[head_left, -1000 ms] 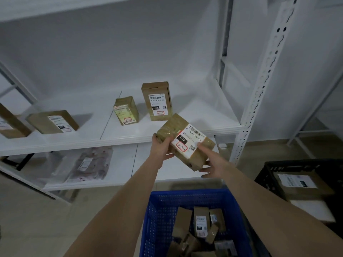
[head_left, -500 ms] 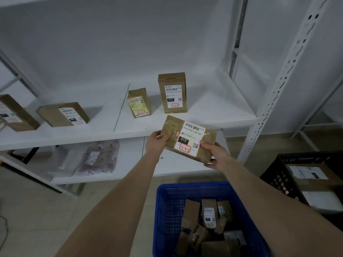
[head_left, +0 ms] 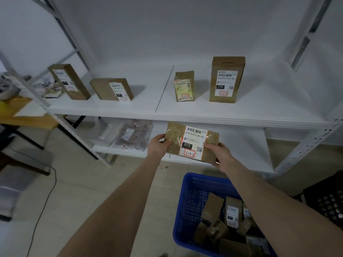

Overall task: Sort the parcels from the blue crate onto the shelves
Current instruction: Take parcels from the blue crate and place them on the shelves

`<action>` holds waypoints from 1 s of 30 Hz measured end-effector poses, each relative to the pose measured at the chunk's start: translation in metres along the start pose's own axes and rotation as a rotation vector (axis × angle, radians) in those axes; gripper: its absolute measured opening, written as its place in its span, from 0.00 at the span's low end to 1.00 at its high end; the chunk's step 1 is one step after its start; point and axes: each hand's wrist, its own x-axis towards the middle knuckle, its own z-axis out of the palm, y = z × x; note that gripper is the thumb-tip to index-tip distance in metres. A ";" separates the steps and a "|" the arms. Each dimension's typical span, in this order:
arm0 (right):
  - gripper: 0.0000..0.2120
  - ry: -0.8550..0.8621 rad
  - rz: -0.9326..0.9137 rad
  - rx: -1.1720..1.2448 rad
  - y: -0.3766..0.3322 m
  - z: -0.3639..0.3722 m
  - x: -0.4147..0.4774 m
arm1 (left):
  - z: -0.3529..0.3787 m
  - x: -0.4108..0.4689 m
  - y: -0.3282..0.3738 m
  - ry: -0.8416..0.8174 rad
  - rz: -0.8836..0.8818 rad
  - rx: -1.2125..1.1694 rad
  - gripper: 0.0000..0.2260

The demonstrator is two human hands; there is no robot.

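Note:
I hold a flat brown parcel [head_left: 193,140] with a white label marked 010 and 3-3-3 in front of the lower shelf [head_left: 241,145]. My left hand [head_left: 160,145] grips its left end and my right hand [head_left: 218,153] grips its right end. The blue crate [head_left: 187,210] sits on the floor below, with several brown parcels [head_left: 220,219] inside. On the upper shelf [head_left: 185,110] stand several boxes: a tall one marked 3-3-1 [head_left: 226,79], a small yellow-labelled one [head_left: 184,86], and two more [head_left: 112,89] [head_left: 69,81] at the left.
A clear bagged parcel [head_left: 132,135] lies on the lower shelf at the left. A black crate [head_left: 326,199] stands at the right. White perforated shelf uprights [head_left: 308,145] frame the bay. A wooden table [head_left: 22,112] and a floor cable [head_left: 44,201] are at the left.
The parcel has turned level in both hands and dropped below the upper shelf's edge. The view has shifted to the left and downward, so more of the left shelf shows.

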 end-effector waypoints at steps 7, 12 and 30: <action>0.21 0.025 -0.031 -0.009 -0.004 0.091 0.018 | -0.073 0.062 -0.016 -0.024 0.055 0.053 0.16; 0.23 0.088 -0.056 -0.005 -0.002 0.176 0.030 | -0.141 0.124 -0.034 -0.107 0.103 0.081 0.16; 0.17 0.204 -0.092 0.049 -0.029 0.311 0.073 | -0.238 0.224 -0.036 -0.146 0.060 0.032 0.15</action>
